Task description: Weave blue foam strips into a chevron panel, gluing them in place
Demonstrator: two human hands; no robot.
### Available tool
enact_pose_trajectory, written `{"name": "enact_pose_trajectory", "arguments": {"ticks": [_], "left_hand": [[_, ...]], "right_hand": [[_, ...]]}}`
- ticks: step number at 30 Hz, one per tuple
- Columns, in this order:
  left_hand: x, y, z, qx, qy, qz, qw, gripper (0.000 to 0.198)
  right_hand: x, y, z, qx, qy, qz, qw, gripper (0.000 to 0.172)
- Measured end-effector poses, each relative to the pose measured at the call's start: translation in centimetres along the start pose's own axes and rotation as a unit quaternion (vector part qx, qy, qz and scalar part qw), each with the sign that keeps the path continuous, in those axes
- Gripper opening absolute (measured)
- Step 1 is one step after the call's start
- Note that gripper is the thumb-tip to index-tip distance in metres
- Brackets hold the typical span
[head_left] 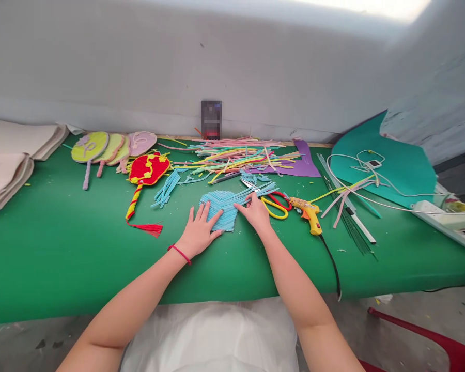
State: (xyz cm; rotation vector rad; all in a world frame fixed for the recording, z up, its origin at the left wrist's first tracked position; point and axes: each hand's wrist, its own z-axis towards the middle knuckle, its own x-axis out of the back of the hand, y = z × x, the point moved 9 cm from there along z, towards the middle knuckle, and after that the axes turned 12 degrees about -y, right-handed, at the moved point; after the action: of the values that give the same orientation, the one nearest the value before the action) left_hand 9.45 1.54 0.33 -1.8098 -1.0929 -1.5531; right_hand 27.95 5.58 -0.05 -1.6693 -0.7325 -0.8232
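A light blue panel of pipe cleaners [228,219], laid side by side in slanting rows, lies on the green table. My left hand [197,230] rests on its left side with the fingers spread. At the panel's right edge, my right hand [257,213] pinches several loose blue pipe cleaners [264,190], which fan out to the upper right. Just beyond that hand lie scissors [276,211] with red and yellow handles, blades partly under the blue strands. A small bundle of cut blue pipe cleaners [167,190] sits to the left of the panel.
Right of the scissors is a yellow glue gun [309,214] with a black cord. A red fan [150,169] with a tassel lies left, pastel fans [90,147] behind it. Multicoloured pipe cleaners [232,157] pile up at the back, below a phone [211,120]. A teal sheet [395,170] lies right.
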Motion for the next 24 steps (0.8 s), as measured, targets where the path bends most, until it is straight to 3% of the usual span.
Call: {"name": "enact_pose_trajectory", "arguments": {"ticks": [16, 24], "left_hand": [[-0.1, -0.1, 0.1, 0.008, -0.016, -0.002, 1.000, 0.068], [-0.2, -0.3, 0.0, 0.000, 0.004, -0.008, 1.000, 0.068]], "right_hand": [[0.1, -1.3, -0.7, -0.005, 0.009, -0.057, 0.998, 0.045], [0.0, -0.2, -0.1, 0.037, -0.027, 0.040, 0.998, 0.034]]}}
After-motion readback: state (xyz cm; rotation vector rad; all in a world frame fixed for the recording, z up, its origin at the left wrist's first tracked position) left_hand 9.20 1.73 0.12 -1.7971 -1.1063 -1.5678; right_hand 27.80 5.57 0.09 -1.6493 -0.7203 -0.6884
